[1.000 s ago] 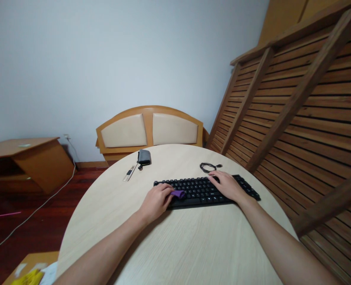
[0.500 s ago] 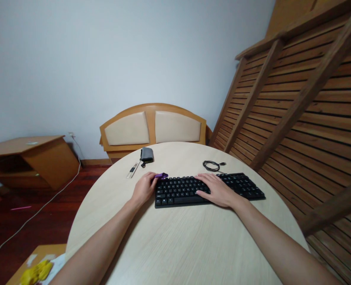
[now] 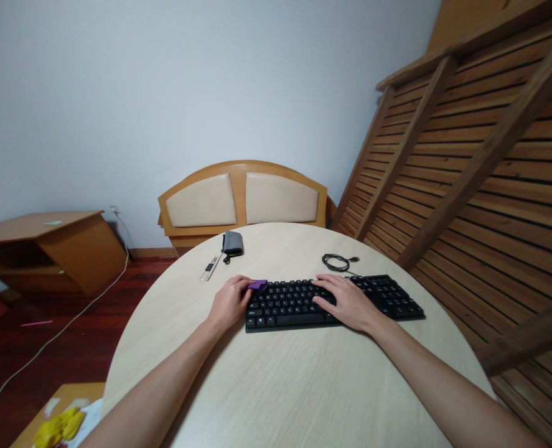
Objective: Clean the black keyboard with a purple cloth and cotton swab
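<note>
a long black plastic keyboard [image 3: 287, 305] lies on a round, pale wood-grain table [image 3: 276, 392], seen from above by the person sitting or standing at its near edge. the person's bare left hand [image 3: 229, 303] is at the keyboard's upper left corner, its thumb and fingers clamped on a small, folded purple cloth [image 3: 259, 285] that lies over the keys there; how much of the cloth is tucked under the fingers is hard to tell from this angle. the bare right hand [image 3: 347, 302] rests palm down across the keyboard, right of its middle, the fingers reaching to the top row and the thumb held apart from them. just beyond the right hand, a thin black cable [image 3: 335, 263] lies in a loose coil. farther left on the table sit a small grey fabric pouch [image 3: 233, 242] with a dark edge and, near it, a clear, flat, ruler-like strip [image 3: 209, 268] with a dark patch. behind the table stands an arched wooden headboard [image 3: 241, 196] with two cream padded panels, and a brown slatted wooden frame [image 3: 448, 162] leans at the right.
</note>
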